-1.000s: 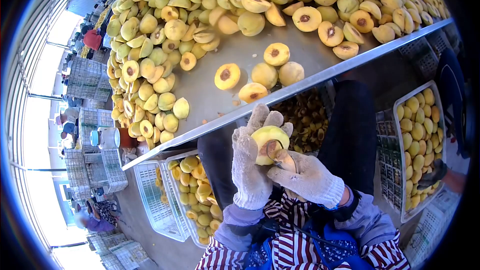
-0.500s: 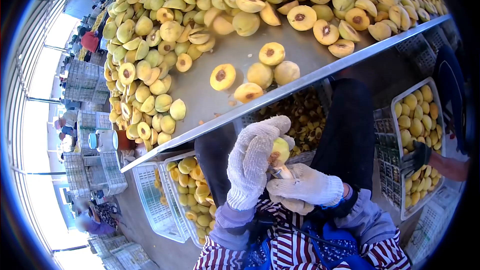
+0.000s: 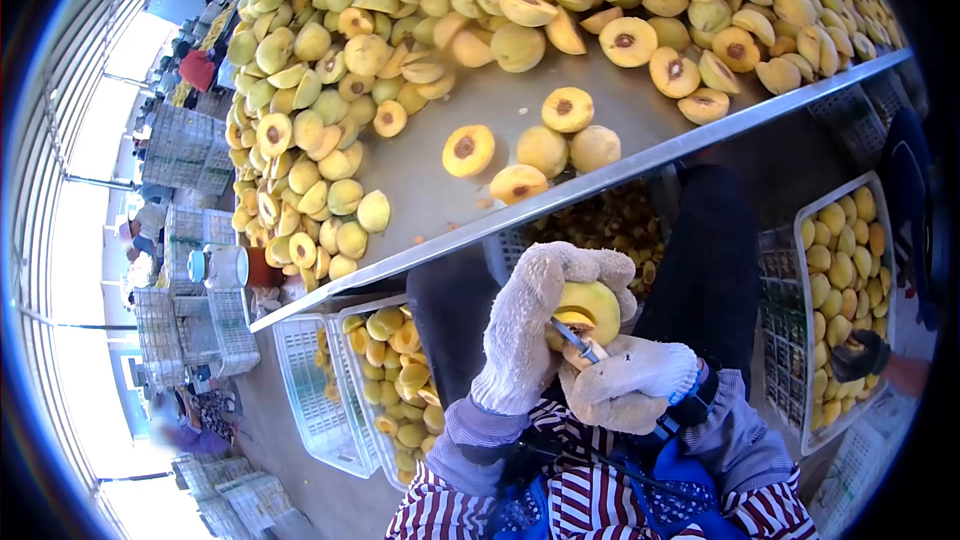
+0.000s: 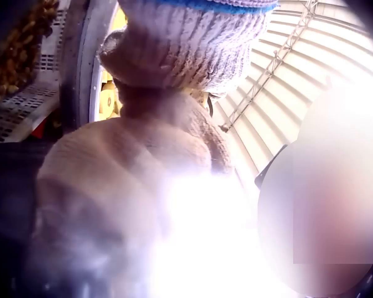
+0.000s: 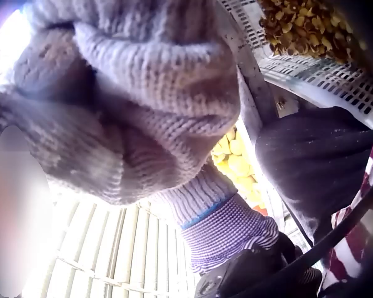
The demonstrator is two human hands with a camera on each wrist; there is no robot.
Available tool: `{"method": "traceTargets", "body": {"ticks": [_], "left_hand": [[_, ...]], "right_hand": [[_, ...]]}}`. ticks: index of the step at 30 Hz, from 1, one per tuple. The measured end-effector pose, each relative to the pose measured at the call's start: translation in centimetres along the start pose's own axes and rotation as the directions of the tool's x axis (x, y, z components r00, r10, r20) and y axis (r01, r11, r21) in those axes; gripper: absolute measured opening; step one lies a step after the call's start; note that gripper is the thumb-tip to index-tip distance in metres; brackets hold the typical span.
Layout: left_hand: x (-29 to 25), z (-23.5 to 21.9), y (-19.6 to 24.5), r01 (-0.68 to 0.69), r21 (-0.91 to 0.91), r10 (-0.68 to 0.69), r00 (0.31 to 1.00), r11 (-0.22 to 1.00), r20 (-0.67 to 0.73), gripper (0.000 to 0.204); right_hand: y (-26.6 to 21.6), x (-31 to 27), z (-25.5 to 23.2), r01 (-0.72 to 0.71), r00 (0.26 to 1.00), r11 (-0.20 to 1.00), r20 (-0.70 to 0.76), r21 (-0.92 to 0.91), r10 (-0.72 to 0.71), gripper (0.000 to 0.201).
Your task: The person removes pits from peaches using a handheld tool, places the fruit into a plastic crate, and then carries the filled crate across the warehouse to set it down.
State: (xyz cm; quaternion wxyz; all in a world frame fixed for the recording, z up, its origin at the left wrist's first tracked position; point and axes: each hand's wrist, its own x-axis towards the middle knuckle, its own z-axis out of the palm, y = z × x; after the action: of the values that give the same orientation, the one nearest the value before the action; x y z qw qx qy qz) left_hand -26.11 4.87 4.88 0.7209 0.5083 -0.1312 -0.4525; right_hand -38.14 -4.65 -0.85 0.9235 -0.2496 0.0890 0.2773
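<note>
In the head view, my gloved left hand [image 3: 520,340] holds a yellow peach half [image 3: 598,306], its fingers curled over the far side. My gloved right hand [image 3: 635,385] grips a small metal pitting tool [image 3: 574,336] by its pale handle, with the blade against the peach's cut side. Both hands are close together above the lap, just below the metal table edge. Knitted glove fabric [image 5: 155,81] fills much of the right wrist view, and the peach is hidden there. Glare washes out part of the left wrist view.
A metal table [image 3: 440,190] bears a large pile of halved peaches [image 3: 330,70], with several lying near its edge. Below stands a crate of dark scraps [image 3: 570,230]. Peach-filled crates stand left [image 3: 400,380] and right [image 3: 845,280], where another person's dark-gloved hand [image 3: 860,355] reaches in.
The peach half has turned in my left hand, whose fingers have curled from upright to over it. The tool's curved end, earlier around the pit, now points up-left. The other person's hand has shifted over the right crate.
</note>
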Motion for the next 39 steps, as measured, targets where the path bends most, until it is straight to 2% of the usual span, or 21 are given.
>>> {"method": "traceTargets", "body": {"ticks": [2,3,4,7,10,11,12,13,15,17,19,22,24,27,28,29,32,33,35,37,39], "left_hand": [[0.6,-2.2,-0.6,0.198,-0.372,-0.172,0.980,0.907,0.104,0.043],[0.8,-2.7,-0.2,0.296,-0.531,-0.235,0.955,0.794,0.181,0.041],[0.0,-2.1,0.8,0.233,-0.352,-0.249,0.969,0.906,0.001,0.042],[-0.5,-2.2,2.0,0.058,-0.052,-0.069,0.970,0.997,-0.233,0.046],[-1.7,-8.7,3.1,-0.170,0.164,0.224,0.887,0.972,-0.404,0.043],[-2.1,-11.3,3.7,-0.146,0.488,0.404,0.779,0.861,-0.479,0.033],[-2.6,-16.7,3.8,0.118,0.930,0.559,0.770,0.348,-0.307,0.023],[-3.2,-18.5,4.8,0.151,0.895,0.513,0.853,-0.419,0.096,0.018],[-1.1,-18.1,5.5,-0.011,0.829,0.469,0.820,-0.558,0.327,0.023],[2.8,-14.2,5.6,0.098,0.991,0.444,0.887,0.091,-0.128,0.033],[8.2,-12.5,5.3,0.074,0.953,0.451,0.868,0.295,-0.208,0.047],[15.8,-11.8,4.0,0.276,0.958,0.399,0.872,0.084,-0.286,0.065],[18.2,-12.3,3.2,0.264,0.964,0.246,0.937,-0.025,-0.250,0.070],[15.4,-8.4,4.0,0.305,0.928,0.194,0.917,0.216,-0.347,0.069],[15.5,-10.8,2.9,0.168,0.873,0.264,0.912,0.458,-0.314,0.060],[13.7,-9.7,3.4,-0.007,0.583,0.193,0.947,0.812,-0.257,0.052],[8.2,-8.8,3.9,-0.243,0.460,0.238,0.969,0.854,0.069,0.053],[6.6,-8.5,3.5,-0.380,0.675,0.255,0.925,0.633,0.282,0.055],[3.1,-5.1,4.9,-0.189,0.975,0.117,0.978,0.117,0.175,0.051],[3.0,-6.8,3.4,0.055,0.934,0.150,0.982,0.353,-0.115,0.047],[2.8,-7.9,2.1,0.113,0.720,0.094,0.966,0.685,-0.241,0.044]], "right_hand": [[0.1,0.4,0.2,0.052,0.973,0.999,0.225,-0.004,-0.050,0.029],[-0.6,0.5,0.3,-0.040,0.961,0.992,0.267,-0.120,0.071,0.030],[-1.3,0.6,0.4,-0.118,0.933,0.963,0.304,-0.243,0.191,0.033],[-1.3,-0.1,0.9,-0.057,0.977,0.995,0.198,-0.082,0.073,0.029],[-0.2,-0.4,-0.8,0.124,0.977,0.990,0.165,0.069,-0.134,0.017],[-0.1,-0.5,-1.4,0.162,0.973,0.984,0.155,0.072,-0.171,0.018],[-0.7,-0.5,-1.0,0.125,0.992,0.992,0.028,0.023,-0.126,0.020],[-1.5,-0.4,0.0,0.077,0.992,0.997,-0.102,-0.016,-0.079,0.021],[-2.4,0.3,1.2,-0.017,0.963,0.994,-0.270,-0.109,-0.013,0.024],[-2.4,0.9,2.0,-0.102,0.934,0.972,-0.357,-0.210,0.021,0.026],[-2.7,0.9,2.1,-0.107,0.924,0.962,-0.383,-0.251,0.003,0.027],[-2.7,0.6,1.9,-0.079,0.899,0.956,-0.435,-0.282,-0.054,0.028],[-2.8,0.4,2.0,-0.064,0.879,0.960,-0.471,-0.272,-0.075,0.030],[-3.3,0.4,2.1,-0.111,0.884,0.951,-0.466,-0.290,-0.038,0.032],[-3.3,0.4,2.1,-0.095,0.877,0.945,-0.476,-0.314,-0.070,0.033],[-3.1,0.6,2.1,-0.081,0.869,0.939,-0.485,-0.334,-0.098,0.035],[-2.2,1.3,1.4,-0.149,0.815,0.792,-0.527,-0.592,-0.241,0.039],[-1.7,1.9,1.0,-0.194,0.796,0.694,-0.524,-0.694,-0.302,0.042],[-0.8,2.2,0.7,-0.202,0.733,0.584,-0.517,-0.787,-0.443,0.034],[-0.8,2.0,1.3,-0.307,0.697,0.492,-0.545,-0.815,-0.466,0.034],[-0.7,1.6,1.8,-0.124,0.737,0.599,-0.478,-0.791,-0.478,0.036]]}}
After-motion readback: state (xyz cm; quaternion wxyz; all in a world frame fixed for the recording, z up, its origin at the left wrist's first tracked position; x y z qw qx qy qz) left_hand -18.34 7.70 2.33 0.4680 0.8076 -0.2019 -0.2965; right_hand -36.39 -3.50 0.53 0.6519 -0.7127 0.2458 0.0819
